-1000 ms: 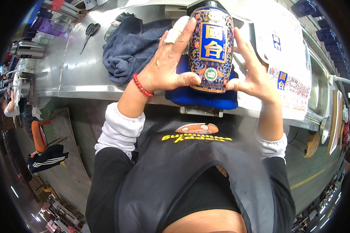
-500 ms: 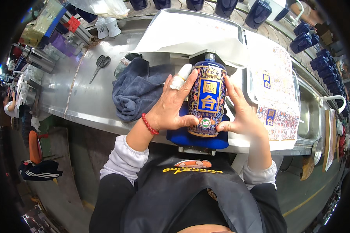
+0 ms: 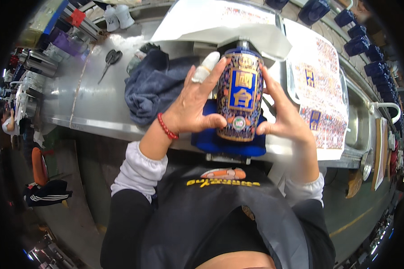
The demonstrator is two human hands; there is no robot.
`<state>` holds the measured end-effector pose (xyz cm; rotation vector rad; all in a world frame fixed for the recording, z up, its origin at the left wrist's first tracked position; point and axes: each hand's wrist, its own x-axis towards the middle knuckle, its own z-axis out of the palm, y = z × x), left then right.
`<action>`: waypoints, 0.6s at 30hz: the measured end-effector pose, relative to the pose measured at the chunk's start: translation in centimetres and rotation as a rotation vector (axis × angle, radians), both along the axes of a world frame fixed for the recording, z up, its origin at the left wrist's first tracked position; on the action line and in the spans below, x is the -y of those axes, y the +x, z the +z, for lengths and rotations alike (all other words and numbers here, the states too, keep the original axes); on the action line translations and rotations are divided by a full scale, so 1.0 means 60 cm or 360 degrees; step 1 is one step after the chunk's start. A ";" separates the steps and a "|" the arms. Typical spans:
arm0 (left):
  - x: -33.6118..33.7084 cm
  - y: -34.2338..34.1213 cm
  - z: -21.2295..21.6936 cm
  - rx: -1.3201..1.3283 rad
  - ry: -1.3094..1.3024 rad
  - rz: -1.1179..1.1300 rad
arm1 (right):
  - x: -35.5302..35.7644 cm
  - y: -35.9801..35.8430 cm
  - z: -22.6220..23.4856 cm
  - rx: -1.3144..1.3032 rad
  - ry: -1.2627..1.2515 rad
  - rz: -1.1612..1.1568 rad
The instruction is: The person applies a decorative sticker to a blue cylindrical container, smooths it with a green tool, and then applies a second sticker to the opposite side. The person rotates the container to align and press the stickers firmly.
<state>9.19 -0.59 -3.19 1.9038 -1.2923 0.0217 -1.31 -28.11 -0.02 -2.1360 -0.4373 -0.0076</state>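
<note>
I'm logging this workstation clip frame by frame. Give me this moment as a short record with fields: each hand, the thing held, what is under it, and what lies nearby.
left hand: flat on the bottle's left side, one finger bandaged
right hand: on the bottle's right side
bottle: dark blue, patterned, gold label
under it: blue pad on metal bench
nearby: dark blue towel, scissors, printed label sheets

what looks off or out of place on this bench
Little stands out. The left hand has a white wrap on its index finger, odd beside the bare fingers. A dark blue towel lies crumpled on the steel bench. The patterned bottle, held with the right hand, looks intact.
</note>
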 end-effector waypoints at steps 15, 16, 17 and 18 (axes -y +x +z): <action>0.001 0.005 -0.014 0.0170 0.0054 -0.0022 | -0.001 -0.002 -0.022 0.0168 -0.0062 0.0058; 0.001 0.005 -0.015 0.0170 0.0043 -0.0024 | 0.000 -0.002 -0.024 0.0178 -0.0079 0.0058; 0.001 0.005 -0.015 0.0178 0.0051 -0.0032 | 0.001 -0.003 -0.026 0.0187 -0.0096 0.0059; 0.001 0.006 -0.015 0.0176 0.0056 -0.0039 | 0.004 -0.004 -0.027 0.0196 -0.0112 0.0062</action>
